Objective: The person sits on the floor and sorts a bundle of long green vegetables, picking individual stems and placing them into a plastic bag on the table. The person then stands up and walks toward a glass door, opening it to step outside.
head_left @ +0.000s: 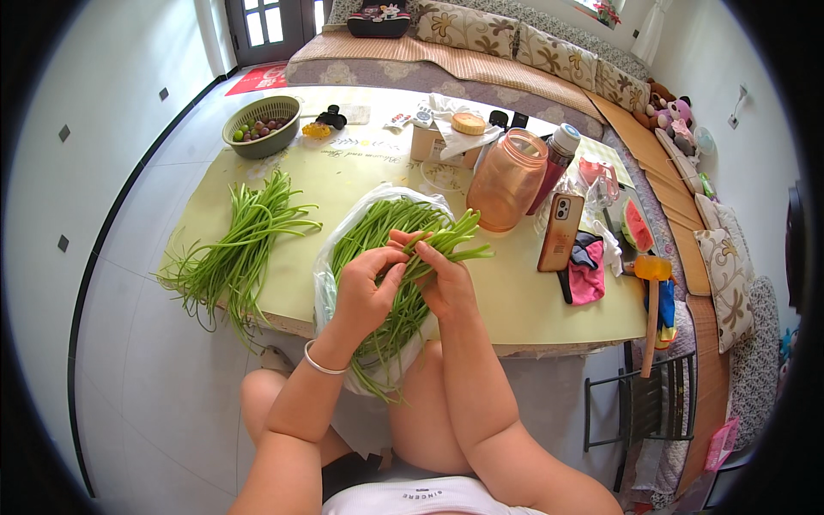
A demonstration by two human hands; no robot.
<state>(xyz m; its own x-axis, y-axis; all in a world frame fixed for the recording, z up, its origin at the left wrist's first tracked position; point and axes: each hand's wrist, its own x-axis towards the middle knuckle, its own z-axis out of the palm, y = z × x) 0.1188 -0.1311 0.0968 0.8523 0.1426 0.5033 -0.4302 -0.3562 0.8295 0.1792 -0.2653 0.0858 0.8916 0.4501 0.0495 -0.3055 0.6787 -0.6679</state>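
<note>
In front of me a white plastic bag (324, 287) stands open at the table's near edge, filled with long green vegetable stems (365, 227). Above it, my right hand (449, 283) is closed round a small bunch of the same stems (463, 233), whose ends point to the right. My left hand (367, 287), with a white bangle at its wrist, meets the bunch from the left. Its thumb and fingers are pinched together at the stems; the exact piece between them is partly hidden. A loose heap of stems (257, 223) lies on the left of the table.
The pale yellow table (532, 322) carries a basket (249, 148) of grapes, a copper-coloured jar (508, 184), a flask (556, 159), an upright phone (561, 232), a pink cloth (587, 281) and a watermelon slice (636, 225). A dark chair (644, 403) stands at the right.
</note>
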